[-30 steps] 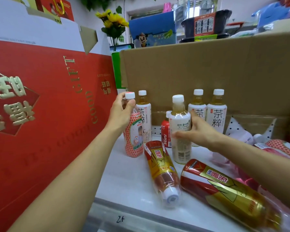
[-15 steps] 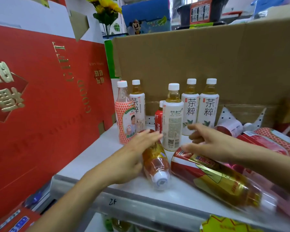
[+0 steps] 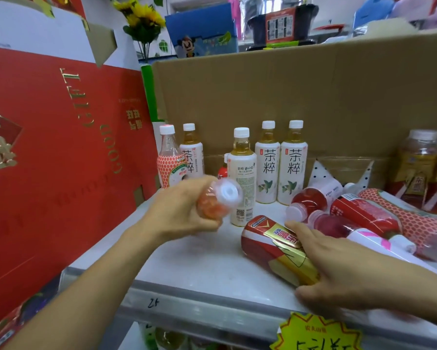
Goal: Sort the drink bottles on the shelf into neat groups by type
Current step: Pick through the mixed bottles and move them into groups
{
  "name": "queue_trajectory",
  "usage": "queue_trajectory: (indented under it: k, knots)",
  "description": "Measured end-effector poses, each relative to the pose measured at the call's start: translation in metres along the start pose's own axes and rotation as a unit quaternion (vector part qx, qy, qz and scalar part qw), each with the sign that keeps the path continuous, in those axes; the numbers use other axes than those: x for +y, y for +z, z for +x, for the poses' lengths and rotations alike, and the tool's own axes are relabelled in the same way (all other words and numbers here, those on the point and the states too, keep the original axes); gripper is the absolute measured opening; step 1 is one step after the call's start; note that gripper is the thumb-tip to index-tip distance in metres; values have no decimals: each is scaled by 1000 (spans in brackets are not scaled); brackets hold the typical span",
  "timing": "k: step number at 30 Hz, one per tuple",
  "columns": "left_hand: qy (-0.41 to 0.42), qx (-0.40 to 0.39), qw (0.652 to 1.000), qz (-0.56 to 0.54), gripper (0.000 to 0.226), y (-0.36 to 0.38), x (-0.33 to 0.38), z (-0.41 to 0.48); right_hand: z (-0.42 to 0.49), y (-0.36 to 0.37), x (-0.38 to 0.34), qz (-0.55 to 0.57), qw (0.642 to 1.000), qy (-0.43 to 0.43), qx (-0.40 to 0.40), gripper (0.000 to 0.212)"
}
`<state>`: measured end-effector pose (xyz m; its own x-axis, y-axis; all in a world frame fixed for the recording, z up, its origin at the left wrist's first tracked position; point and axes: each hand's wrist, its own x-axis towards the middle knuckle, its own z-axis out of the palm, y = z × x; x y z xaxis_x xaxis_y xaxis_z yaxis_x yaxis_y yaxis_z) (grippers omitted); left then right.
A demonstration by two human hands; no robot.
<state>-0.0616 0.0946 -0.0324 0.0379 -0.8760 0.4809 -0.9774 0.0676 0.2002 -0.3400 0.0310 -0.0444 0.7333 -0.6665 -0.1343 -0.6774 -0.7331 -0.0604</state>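
Bare shelf lies open at the front left. A red box walls the left; upright bottles block the back.

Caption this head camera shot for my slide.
Left hand holds a small orange bottle above the shelf while the right hand grips a red-and-gold bottle lying on it.

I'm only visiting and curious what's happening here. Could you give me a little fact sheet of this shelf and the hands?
left hand: grips a small bottle above the shelf, white cap toward the camera, blurred
right hand: grips a large red-and-gold bottle lying on its side
standing: four white tea bottles, one honeycomb bottle at their left
lying: red bottles, heaped at right
behind: cardboard box
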Motion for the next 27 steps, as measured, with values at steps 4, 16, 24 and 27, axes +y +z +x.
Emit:
queue_trajectory:
  k: [4,16,24,27]
  knots:
    - [-168,86,978,-83,60,1,-7,1,5,-4,-1,6,1000,1,4,84]
    - [-66,195,963,-175,99,17,38,-21,47,-109,-29,-40,999,-13,-25,50]
    - [-130,35,946,-294,80,59,65,5,73,-126,-28,108,986,-93,83,55]
    - [-173,81,920,-341,72,68,56,4,76,-115,0,268,951,-90,124,55]
